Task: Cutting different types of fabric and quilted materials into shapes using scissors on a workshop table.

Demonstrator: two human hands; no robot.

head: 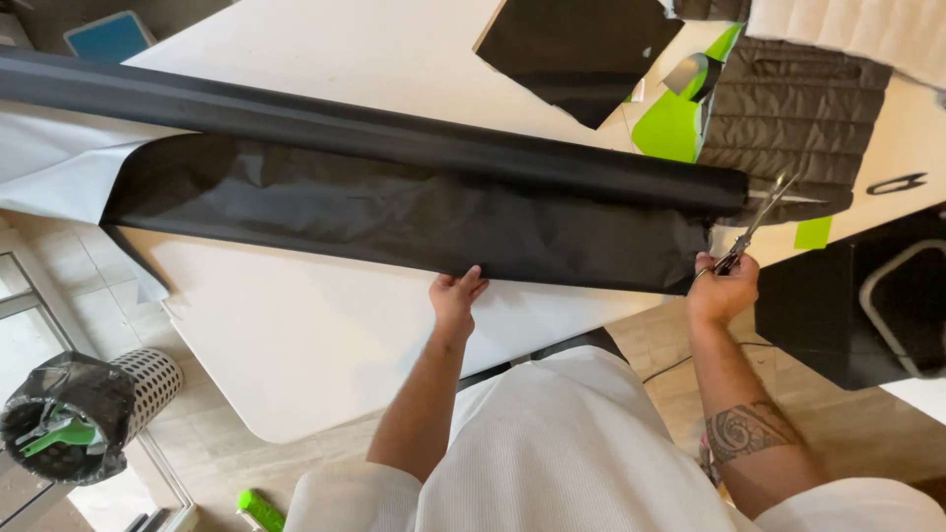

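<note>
A long roll of black fabric (394, 133) lies across the white table (325, 325), with a sheet of it (414, 222) unrolled toward me. My left hand (455, 299) pinches the sheet's near edge, fingers on the cloth. At the sheet's right end my right hand (724, 288) grips a pair of metal scissors (759, 217), whose blades point up toward the end of the roll.
Quilted dark fabric (798, 113), bright green pieces (675, 123) and a black cut piece (576, 49) lie at the far right of the table. A perforated white bin with a black liner (89, 404) stands on the tiled floor at the left. A dark case (867, 296) sits to the right.
</note>
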